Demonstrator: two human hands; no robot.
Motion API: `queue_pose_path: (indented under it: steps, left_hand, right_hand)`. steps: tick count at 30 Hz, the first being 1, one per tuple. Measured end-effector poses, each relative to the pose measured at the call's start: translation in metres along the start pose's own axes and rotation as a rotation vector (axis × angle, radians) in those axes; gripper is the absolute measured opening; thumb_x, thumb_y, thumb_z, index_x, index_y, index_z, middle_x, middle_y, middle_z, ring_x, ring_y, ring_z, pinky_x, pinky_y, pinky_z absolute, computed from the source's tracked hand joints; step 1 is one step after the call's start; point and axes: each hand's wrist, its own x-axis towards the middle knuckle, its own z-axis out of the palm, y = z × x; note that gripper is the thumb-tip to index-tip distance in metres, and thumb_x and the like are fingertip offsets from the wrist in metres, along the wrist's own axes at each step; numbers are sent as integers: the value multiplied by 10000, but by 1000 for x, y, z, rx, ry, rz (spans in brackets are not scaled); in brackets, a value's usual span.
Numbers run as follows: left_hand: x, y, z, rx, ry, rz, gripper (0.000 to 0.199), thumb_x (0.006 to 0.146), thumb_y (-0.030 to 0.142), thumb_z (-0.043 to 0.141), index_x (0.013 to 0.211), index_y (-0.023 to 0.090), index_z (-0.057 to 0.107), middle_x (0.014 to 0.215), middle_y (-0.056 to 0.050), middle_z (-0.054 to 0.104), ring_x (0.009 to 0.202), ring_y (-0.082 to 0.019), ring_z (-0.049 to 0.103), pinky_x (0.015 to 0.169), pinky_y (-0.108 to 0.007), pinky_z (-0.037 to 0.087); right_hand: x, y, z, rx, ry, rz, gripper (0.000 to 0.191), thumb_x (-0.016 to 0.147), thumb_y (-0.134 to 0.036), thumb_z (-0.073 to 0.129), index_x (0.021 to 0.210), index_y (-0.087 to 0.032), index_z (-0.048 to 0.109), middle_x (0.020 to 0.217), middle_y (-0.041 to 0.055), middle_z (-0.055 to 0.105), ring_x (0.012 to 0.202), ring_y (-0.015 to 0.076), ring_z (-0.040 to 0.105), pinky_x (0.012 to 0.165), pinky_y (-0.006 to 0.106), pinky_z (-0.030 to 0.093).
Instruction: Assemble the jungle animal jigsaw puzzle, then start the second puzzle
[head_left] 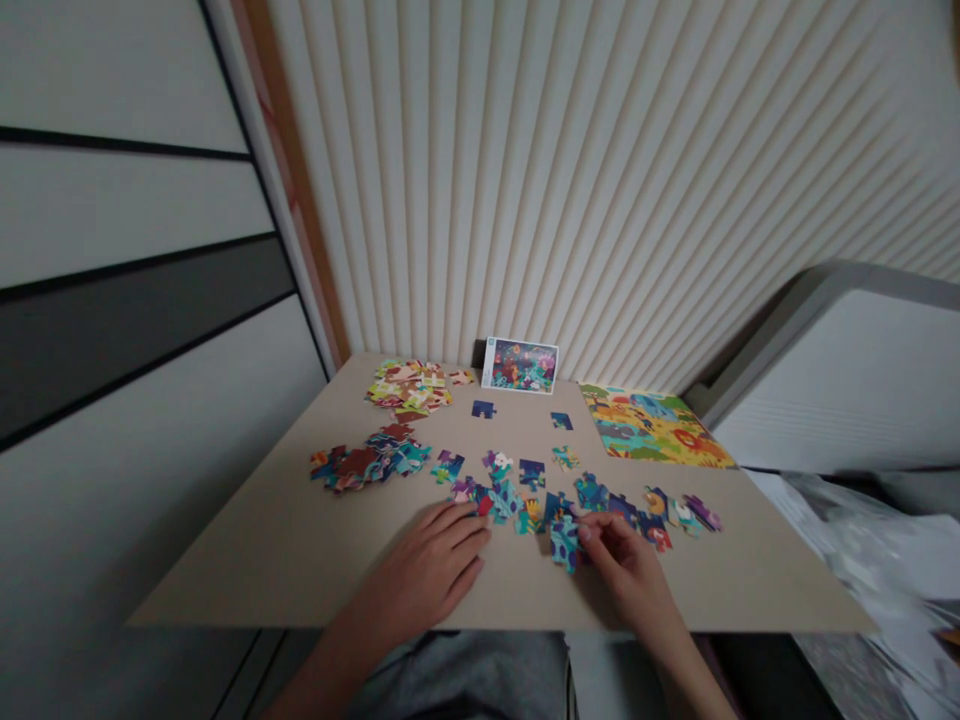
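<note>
Between the thumb and fingers of my right hand (621, 565) is a teal jigsaw puzzle piece (564, 543) with purple spots, tilted just above the table. My left hand (429, 560) lies palm down with its fingers stretched out, the fingertips at a small red and purple piece (480, 500). A light teal piece (505, 501) lies just beyond them. Other loose pieces spread between and beyond my hands, among them a dark blue piece (532, 474) and an orange and teal piece (529, 516). To the right lies a purple piece (702, 512).
A picture card (521, 366) leans upright at the back of the table (300, 560). Piles of dark pieces (360, 465) and yellow-pink pieces (409, 385) sit on the left. A finished-looking animal picture (652, 425) lies at the right. Plastic bags (862, 550) are beside the table.
</note>
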Motion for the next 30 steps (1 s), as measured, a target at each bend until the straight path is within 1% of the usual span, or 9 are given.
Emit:
queue_pose_path:
  steps: [5,8,11,14,19,22,26,28,30]
  left_hand:
    - [-1,1,-2,-53,-27,38,297,1028,263,520,1290,252,660,1315,-43,706,1274,-226,618,1129,-432,476]
    - [-3,1,-1,-82,-43,66,281,1028,253,513,1259,259,673,1335,-44,698,1271,-229,628,1105,-422,500]
    - [-6,2,3,-93,-59,100,284,1032,232,508,1265,260,668,1344,-37,695,1258,-222,638,1102,-410,506]
    - [-8,3,5,-88,-64,120,276,1036,228,504,1253,255,671,1333,-34,699,1228,-215,651,1100,-401,507]
    - [-8,5,2,-69,-40,161,262,1036,240,472,1167,252,699,1227,-51,728,1130,-219,672,1049,-406,516]
    - [-8,5,0,-78,-34,188,248,1021,239,466,1087,240,706,1074,-66,742,1025,-219,670,963,-408,520]
    - [-11,3,0,-101,-60,241,144,942,254,538,879,220,663,821,-50,689,815,-206,621,791,-403,483]
    - [-13,2,2,-87,-67,265,117,903,267,562,823,217,631,752,-40,650,757,-201,585,738,-399,456]
    - [-15,1,5,-56,-57,290,122,883,278,575,780,222,606,711,-32,616,723,-198,556,718,-396,439]
  right_hand:
    - [6,18,-27,-208,71,7,440,935,-603,618,1045,-192,725,927,85,747,799,239,687,702,331,550]
    - [8,30,-42,-380,175,-23,461,941,-612,580,1052,-194,740,984,102,772,860,272,712,764,367,564]
    - [9,39,-50,-515,262,-47,455,947,-600,555,1055,-205,753,1020,106,786,896,293,728,810,397,570]
    - [10,44,-53,-581,304,-78,441,959,-569,536,1073,-204,755,1039,113,787,935,302,730,829,408,573]
    - [10,48,-51,-670,302,-166,421,982,-523,522,1149,-209,747,1130,121,748,1025,293,698,908,430,554]
    - [10,52,-50,-726,321,-213,427,992,-521,511,1153,-205,750,1129,134,709,1039,297,669,929,455,541]
    - [9,58,-49,-784,364,-277,448,1001,-544,500,1123,-200,759,1096,148,677,1061,317,635,972,498,513]
    - [8,60,-48,-803,359,-290,453,1004,-549,496,1114,-194,756,1097,152,669,1056,319,627,971,504,508]
    - [7,61,-47,-817,342,-298,450,1005,-548,496,1102,-191,754,1107,154,664,1044,316,625,960,499,510]
